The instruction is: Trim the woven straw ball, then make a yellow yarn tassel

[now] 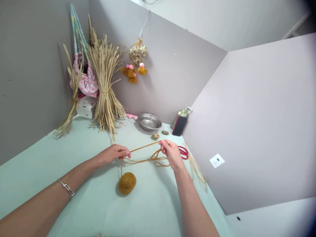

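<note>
A strand of mustard yarn (pixel 145 146) is stretched taut between my two hands above the table. My left hand (pixel 117 152) pinches one end of the span, and a thread drops from it to the mustard yarn ball (pixel 127 183) on the table. At the other end, my right hand (pixel 171 152) pinches the strand with thumb and forefinger. Loose loops of the same yarn lie beneath and between the hands. Just right of my right hand show the red handles of scissors (pixel 183 152); their blades are hidden.
Behind the hands stand a steel bowl (pixel 149 122), a small woven ball (pixel 155 136) and a phone (pixel 179 126) leaning on a jar. Straw bundles (pixel 105 85) rise at back left. Woven balls with tassels (pixel 135 57) hang on the wall. Loose straw strips (pixel 197 168) lie along the right edge.
</note>
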{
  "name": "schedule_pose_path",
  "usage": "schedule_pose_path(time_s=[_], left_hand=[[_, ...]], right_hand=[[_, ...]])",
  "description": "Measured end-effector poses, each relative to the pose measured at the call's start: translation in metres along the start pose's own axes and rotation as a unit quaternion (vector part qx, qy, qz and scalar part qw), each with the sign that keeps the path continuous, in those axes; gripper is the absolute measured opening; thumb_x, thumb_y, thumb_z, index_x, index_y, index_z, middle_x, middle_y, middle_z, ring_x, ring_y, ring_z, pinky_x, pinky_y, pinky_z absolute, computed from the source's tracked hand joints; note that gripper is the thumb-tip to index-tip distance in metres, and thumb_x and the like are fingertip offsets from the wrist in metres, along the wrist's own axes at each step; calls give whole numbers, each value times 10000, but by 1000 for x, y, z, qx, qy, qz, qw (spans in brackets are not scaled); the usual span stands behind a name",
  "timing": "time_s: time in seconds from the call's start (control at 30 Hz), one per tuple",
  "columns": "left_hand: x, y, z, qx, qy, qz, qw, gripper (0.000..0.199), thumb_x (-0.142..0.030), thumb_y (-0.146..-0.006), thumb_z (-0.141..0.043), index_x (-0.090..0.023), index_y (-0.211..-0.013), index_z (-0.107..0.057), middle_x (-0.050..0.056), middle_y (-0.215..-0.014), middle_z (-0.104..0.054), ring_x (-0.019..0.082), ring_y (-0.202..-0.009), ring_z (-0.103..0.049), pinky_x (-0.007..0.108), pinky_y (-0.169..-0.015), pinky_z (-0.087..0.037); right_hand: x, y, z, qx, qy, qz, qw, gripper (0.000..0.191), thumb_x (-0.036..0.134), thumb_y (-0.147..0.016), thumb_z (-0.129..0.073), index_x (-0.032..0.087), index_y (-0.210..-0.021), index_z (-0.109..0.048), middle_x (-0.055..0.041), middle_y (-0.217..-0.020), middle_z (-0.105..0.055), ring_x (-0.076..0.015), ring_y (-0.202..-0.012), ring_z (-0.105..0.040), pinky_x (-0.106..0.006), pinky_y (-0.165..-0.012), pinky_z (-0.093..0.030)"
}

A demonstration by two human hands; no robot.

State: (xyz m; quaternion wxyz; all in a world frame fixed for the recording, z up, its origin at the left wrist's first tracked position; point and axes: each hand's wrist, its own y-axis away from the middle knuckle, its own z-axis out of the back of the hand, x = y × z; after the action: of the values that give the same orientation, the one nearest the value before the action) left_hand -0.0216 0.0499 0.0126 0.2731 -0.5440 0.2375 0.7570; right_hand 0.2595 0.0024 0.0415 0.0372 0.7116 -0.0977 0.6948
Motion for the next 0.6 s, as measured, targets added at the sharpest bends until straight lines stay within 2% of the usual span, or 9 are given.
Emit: schedule_pose_path(time_s=[0.27,0.6], left_hand=[[2,-1,4,-14,-1,27,1000,440,-555,-814,-551,-151,-813,-725,-13,-649,-491,167,-652,-410,266,-637,-309],[7,0,13,-6,9,24,1000,397,-517,-828,-573,-152,-810,-728,-2,-678,-534,167,-664,-444,268,-657,-329]], right_hand=[[5,-12,39,-87,-71,24,993,382,467,-641,-824,143,-766,-664,44,-599,-501,-52,-473,-379,-187,-406,-289],[4,-22,78,-202,-88,86,972,371,477,-689,-782,163,-755,-595,65,-594,-459,-39,-450,-361,-164,-393,-316]])
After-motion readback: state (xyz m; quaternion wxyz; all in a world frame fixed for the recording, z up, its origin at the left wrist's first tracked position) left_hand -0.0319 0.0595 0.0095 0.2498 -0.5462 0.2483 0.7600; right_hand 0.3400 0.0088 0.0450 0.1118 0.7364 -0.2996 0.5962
